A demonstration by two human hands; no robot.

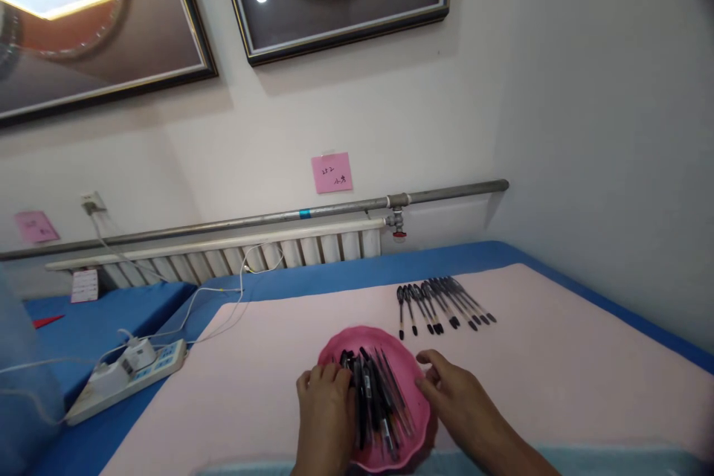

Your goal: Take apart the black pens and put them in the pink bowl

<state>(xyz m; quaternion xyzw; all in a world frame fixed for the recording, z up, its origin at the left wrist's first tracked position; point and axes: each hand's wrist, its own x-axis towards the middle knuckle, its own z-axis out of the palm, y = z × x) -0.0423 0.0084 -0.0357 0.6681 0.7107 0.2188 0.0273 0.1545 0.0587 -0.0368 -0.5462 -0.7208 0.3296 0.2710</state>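
Observation:
A pink plate (417, 428) with a wavy rim sits near the table's front edge, holding a loose pile of dark and clear pens (375, 401). My left hand (326, 413) reaches over the plate's left side, its fingers curled down beside the pens. What its fingertips close on is hidden. At the right rim is my right hand (458, 396), fingers loosely bent and apart, with one fingertip at or against the rim and no pen visible in it. Beyond the plate, several black-capped pens (440, 305) lie side by side in a fanned row.
A pale pink sheet (558, 364) covers much of the blue table (446, 256). To the left, a power strip (161, 363) bears plugs and white cables. Behind stand a radiator (329, 245) and a metal pipe (251, 222) along the wall.

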